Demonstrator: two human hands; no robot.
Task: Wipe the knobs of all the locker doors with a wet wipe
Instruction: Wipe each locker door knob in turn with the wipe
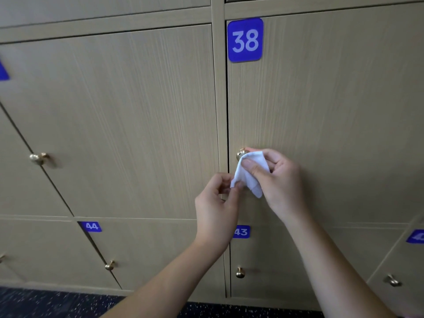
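My right hand [278,177] pinches the white wipe [250,173] between thumb and curled fingers, pressing its upper edge against the brass knob [241,154] of the locker door [332,111] marked 38, right of the frame's middle. My left hand [218,203], just below and left, pinches the wipe's lower corner with fingers curled. Other knobs sit bare: one at mid left [38,158], three along the bottom row.
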